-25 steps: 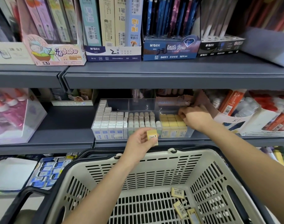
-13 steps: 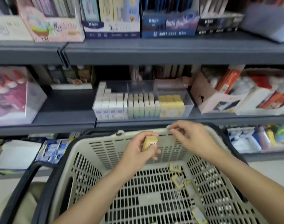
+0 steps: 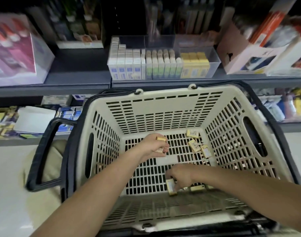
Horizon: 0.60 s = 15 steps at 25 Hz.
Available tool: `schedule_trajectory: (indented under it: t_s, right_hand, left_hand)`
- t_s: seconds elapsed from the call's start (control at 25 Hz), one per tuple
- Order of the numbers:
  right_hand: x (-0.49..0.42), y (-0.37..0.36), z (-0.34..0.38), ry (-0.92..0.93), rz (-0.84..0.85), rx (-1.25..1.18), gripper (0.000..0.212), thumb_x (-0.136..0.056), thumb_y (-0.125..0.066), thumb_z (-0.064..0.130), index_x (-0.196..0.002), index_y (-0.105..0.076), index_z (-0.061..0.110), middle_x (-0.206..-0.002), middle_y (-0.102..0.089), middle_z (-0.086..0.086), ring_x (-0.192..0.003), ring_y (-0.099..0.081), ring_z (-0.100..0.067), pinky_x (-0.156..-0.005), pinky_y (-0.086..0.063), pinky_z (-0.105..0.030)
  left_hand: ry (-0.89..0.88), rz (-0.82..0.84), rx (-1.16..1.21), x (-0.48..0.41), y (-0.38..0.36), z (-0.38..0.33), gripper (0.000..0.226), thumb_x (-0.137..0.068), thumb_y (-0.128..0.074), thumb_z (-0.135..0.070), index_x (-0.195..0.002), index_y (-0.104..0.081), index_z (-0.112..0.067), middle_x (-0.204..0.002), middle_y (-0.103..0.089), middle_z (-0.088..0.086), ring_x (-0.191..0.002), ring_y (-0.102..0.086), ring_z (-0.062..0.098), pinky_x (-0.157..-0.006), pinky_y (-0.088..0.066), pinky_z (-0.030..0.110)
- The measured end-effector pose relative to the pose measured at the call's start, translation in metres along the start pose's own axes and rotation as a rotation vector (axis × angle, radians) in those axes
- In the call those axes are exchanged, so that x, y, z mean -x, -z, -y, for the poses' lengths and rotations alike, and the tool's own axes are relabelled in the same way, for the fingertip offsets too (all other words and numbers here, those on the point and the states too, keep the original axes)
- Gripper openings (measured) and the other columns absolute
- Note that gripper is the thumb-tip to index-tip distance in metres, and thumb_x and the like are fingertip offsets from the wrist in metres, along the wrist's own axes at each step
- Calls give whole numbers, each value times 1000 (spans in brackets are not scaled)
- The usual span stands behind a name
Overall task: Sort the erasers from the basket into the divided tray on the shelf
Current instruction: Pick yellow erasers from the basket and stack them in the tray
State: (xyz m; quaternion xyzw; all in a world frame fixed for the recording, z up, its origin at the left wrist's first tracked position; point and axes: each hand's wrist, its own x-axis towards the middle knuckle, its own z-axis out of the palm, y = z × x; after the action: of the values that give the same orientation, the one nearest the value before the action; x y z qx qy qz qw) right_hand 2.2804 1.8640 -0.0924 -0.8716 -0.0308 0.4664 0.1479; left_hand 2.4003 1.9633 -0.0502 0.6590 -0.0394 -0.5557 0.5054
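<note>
Shelf runs across the far side. Nearer to me stands the slotted basket, which fills most of my view. On the shelf just beyond the basket's far rim sits the divided tray, and by the look of it most of the sorting is done. Its left compartment is packed with white-and-blue erasers, the middle with green erasers and the right with stacked yellow erasers, though the right section shows free room behind its rows. What is left lies in the basket, and all of it that I can see is yellow. My left grip is over the middle of the basket floor, fingers curled round a held eraser, with what may be a second tucked lower in the fingers. My right grip is down at the near edge of the floor, fingertips on a near eraser. Blur there stops me telling whether I have it pinched or am only touching it. A spare eraser lies just to its right, and three loose erasers lie close together toward the far right of the floor. So I judge that only a handful remains, all bound for the right compartment and none of it there yet.
</note>
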Motion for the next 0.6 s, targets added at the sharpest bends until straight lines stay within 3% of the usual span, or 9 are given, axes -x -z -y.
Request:
schedule_trajectory:
  t_s: [0.16,0.36,0.48,0.6]
  right_hand:
    - [-5,-4,-3,15,-43,-191,32,-84,-66,19,-112,-54,12,-115,-59,-9,-92,-54,-21,-72,-39,-26]
    - [4,18,-18,-24,-109,-504,22,-85,-65,17,-106,-59,17,-105,-65,-3,-85,-60,-11,-82,-49,-26]
    - [14,38,-35,-77,-218,-760,19,-87,-64,16,-104,-57,15,-81,-67,1,-64,-63,-1,-54,-45,-14]
    - [15,41,-37,-118,-299,-992,17,-85,-66,23,-99,-61,14,-73,-70,0,-58,-66,-4,-49,-43,-15]
  left_hand:
    - [50,42,95,-8,14,7,21,-87,-59,2,-103,-62,-12,-103,-66,10,-87,-65,18,-76,-57,31]
    - [105,41,24,-12,16,16,20,-84,-66,-4,-102,-62,-10,-104,-65,11,-86,-66,17,-69,-57,26]
    - [124,85,-84,-15,15,23,24,-81,-70,-8,-102,-58,-14,-103,-64,8,-87,-66,14,-74,-57,26]
    - [105,158,-159,-16,6,27,31,-77,-74,-8,-101,-56,-18,-102,-64,5,-91,-66,13,-79,-56,25]
